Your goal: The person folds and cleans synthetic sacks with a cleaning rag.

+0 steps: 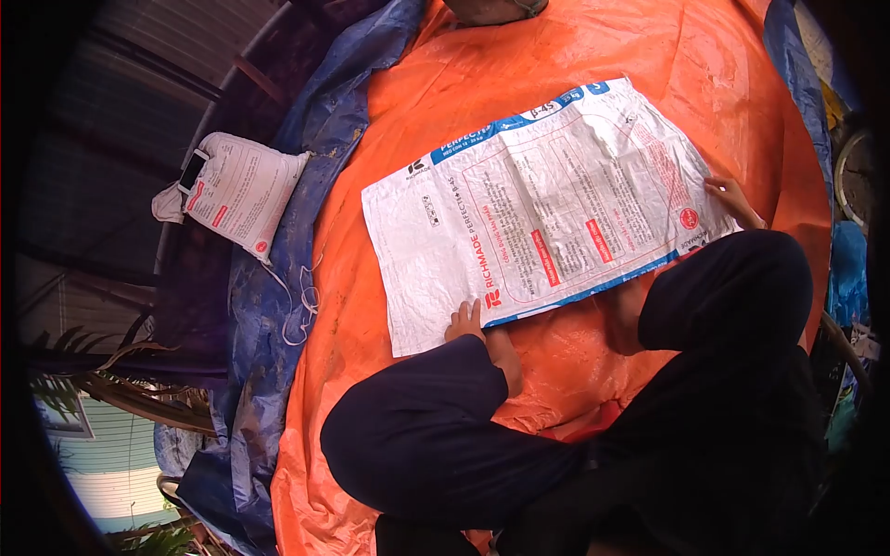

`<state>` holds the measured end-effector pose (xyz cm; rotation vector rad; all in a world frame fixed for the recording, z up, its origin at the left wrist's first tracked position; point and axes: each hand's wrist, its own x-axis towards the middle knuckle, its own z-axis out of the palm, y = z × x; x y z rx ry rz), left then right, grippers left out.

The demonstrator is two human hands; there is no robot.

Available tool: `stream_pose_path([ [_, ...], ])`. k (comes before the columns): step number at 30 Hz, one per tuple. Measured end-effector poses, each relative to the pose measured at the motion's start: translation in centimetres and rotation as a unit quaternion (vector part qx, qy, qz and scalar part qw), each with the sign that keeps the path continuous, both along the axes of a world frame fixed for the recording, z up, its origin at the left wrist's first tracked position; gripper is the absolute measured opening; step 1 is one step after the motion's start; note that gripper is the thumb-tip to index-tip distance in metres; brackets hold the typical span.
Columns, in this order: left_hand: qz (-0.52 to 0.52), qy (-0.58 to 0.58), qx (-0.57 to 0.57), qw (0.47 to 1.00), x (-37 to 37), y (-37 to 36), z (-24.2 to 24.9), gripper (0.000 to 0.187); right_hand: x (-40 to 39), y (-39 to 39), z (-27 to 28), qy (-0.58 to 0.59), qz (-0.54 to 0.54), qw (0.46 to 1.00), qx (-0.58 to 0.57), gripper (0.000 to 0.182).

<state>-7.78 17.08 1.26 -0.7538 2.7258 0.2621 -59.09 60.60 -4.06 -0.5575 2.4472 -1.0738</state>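
Orange tarp [593,56] fills frame centre; left hand [465,322] and right hand [732,199] lie flat, gripping nothing, pinning the white sack [547,213] (creased). Slick tarp: sack could slide or buckle.

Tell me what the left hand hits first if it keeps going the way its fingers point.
The left hand already rests on the near edge of the flattened white sack, fingers pointing across it. Going on, it would likely just slide over the sack's printed face; beyond that lies the orange tarp.
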Motion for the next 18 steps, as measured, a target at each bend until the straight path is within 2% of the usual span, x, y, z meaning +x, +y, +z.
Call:
stream_pose_path([
  [2, -0.005, 0.014, -0.016, 1.0, 0.1, -0.7, -1.0, 0.064, 0.9, -1.2, -0.1, 0.01, -0.027, 1.0, 0.003, 0.053],
  [3, -0.012, 0.038, -0.04, 0.998, 0.6, -1.7, -5.3, 0.057, 1.0, -1.4, -0.4, 0.01, -0.04, 0.999, -0.003, 0.055],
  [4, -0.019, 0.064, -0.063, 0.996, 0.3, -2.0, -6.1, 0.051, 1.2, -1.7, -0.6, 0.012, -0.053, 0.999, -0.008, 0.056],
  [5, -0.018, 0.034, -0.067, 0.997, -0.2, -2.9, -6.9, 0.063, 1.5, -1.9, -0.6, 0.022, -0.061, 0.998, -0.012, 0.058],
  [8, -0.053, 0.072, -0.122, 0.989, -0.2, -4.2, -10.6, 0.058, 2.9, -1.3, -3.1, 0.029, -0.105, 0.993, -0.043, 0.061],
  [10, -0.067, 0.091, -0.143, 0.983, 0.1, -4.9, -13.0, 0.056, 3.9, -0.6, -4.9, 0.079, -0.105, 0.991, 0.0, 0.063],
  [11, -0.069, 0.089, -0.14, 0.984, 0.4, -4.9, -13.6, 0.057, 5.1, -0.8, -4.7, 0.104, -0.105, 0.989, 0.022, 0.065],
  [12, -0.07, 0.084, -0.136, 0.985, 0.6, -4.8, -14.0, 0.058, 6.2, -1.1, -4.6, 0.184, -0.098, 0.975, 0.077, 0.066],
  [14, -0.073, 0.08, -0.115, 0.987, 0.7, -4.5, -14.0, 0.061, 9.1, -2.4, -5.1, 0.338, -0.079, 0.92, 0.181, 0.071],
  [15, -0.075, 0.081, -0.098, 0.989, 0.8, -4.0, -13.1, 0.062, 10.8, -4.2, -5.0, 0.383, -0.09, 0.904, 0.168, 0.078],
  [17, -0.066, 0.097, -0.069, 0.991, 0.6, -3.2, -11.5, 0.064, 13.6, -8.5, -3.5, 0.427, -0.015, 0.9, 0.082, 0.081],
  [18, -0.058, 0.113, -0.059, 0.99, 1.0, -3.0, -11.2, 0.065, 16.7, -11.4, -1.3, 0.366, 0.017, 0.928, 0.067, 0.084],
])
